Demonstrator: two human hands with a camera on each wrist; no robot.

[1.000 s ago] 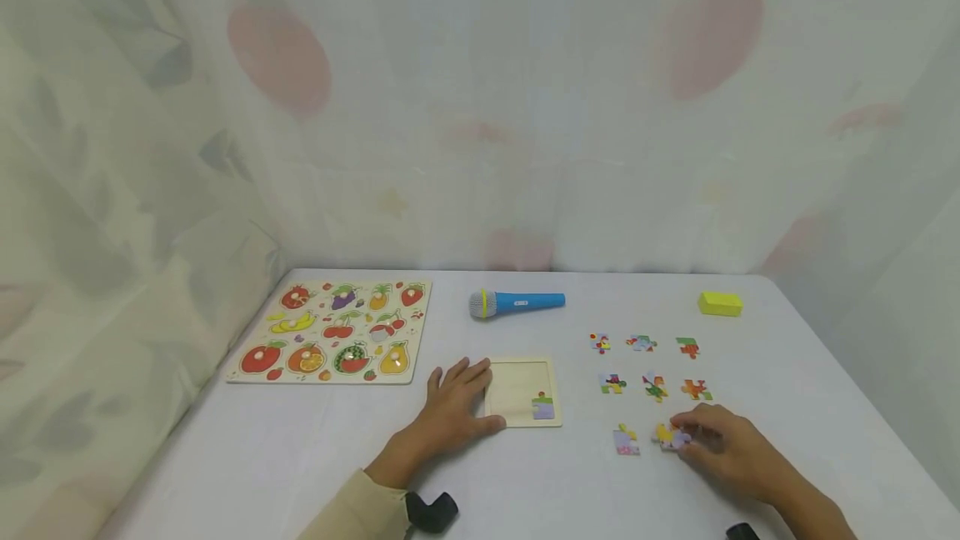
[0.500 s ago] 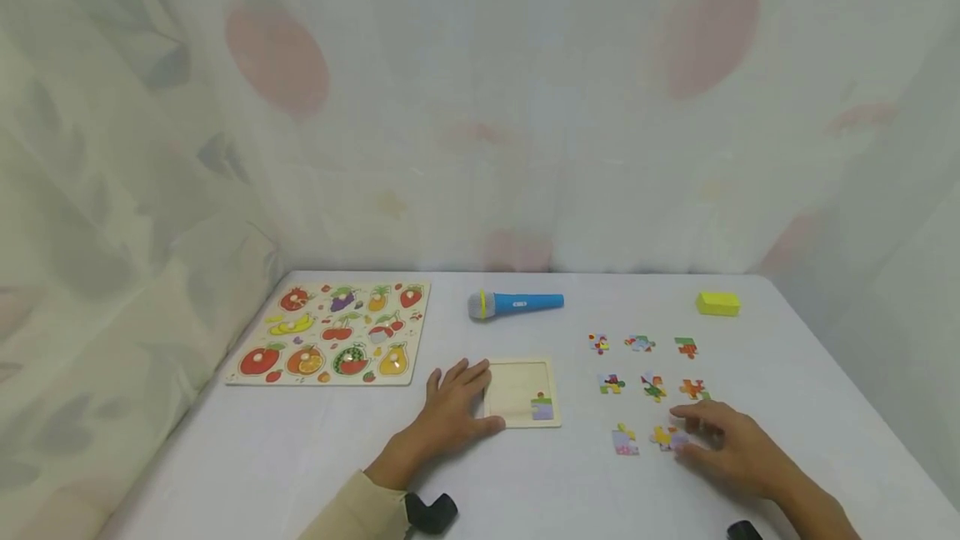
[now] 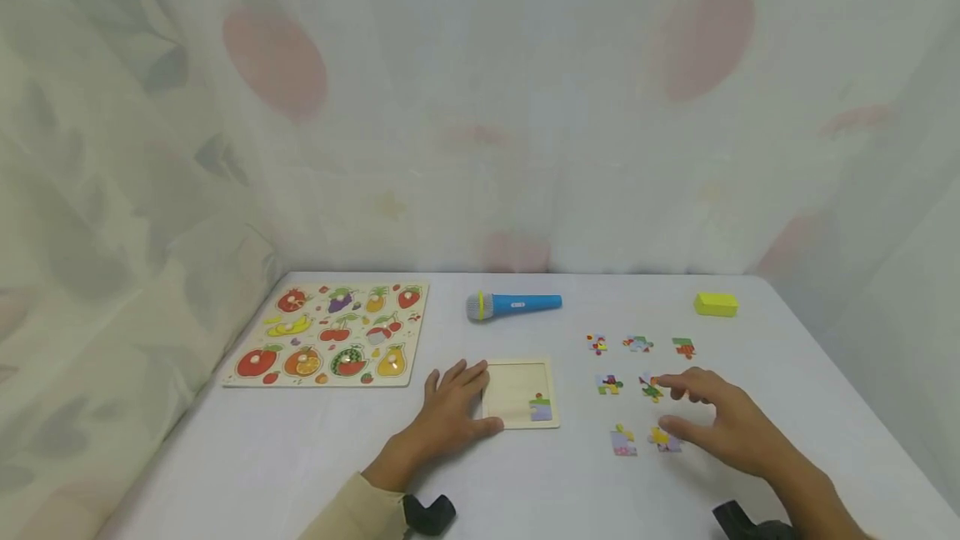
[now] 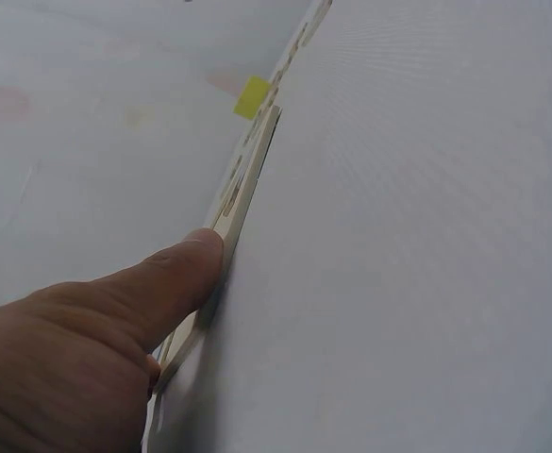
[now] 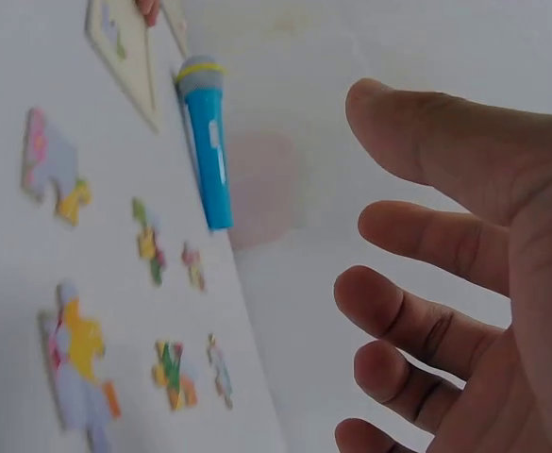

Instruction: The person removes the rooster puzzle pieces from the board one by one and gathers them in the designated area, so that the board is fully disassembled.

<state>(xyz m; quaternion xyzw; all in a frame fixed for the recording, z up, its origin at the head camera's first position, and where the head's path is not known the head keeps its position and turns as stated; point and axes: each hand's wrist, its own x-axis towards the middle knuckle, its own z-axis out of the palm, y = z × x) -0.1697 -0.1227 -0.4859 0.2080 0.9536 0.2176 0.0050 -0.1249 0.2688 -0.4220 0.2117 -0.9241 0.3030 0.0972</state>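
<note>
My left hand (image 3: pixel 453 411) rests on a small square wooden puzzle tray (image 3: pixel 553 390), fingers along its left side and thumb on the near left corner. In the left wrist view, the thumb lies on the tray's edge (image 4: pixel 257 170). One green and lilac puzzle piece (image 3: pixel 540 408) sits in the tray's near right corner. My right hand (image 3: pixel 731 423) hovers with fingers spread and nothing held. Under and beside it are a yellow and lilac piece (image 3: pixel 664 439) and a green piece (image 3: pixel 650 388). Several other pieces (image 3: pixel 623 441) lie in rows; the orange one is hidden behind the hand.
Behind the tray lies a blue toy microphone (image 3: pixel 525 303). A fruit puzzle board (image 3: pixel 330 336) takes up the left of the white table. A yellow block (image 3: pixel 716 304) sits at the back right. Patterned curtains hang behind the table and at the left.
My right hand has come away from the yellow and lilac piece, leaving it on the table, and has lifted and spread its thumb and fingers. The left hand stays on the tray.
</note>
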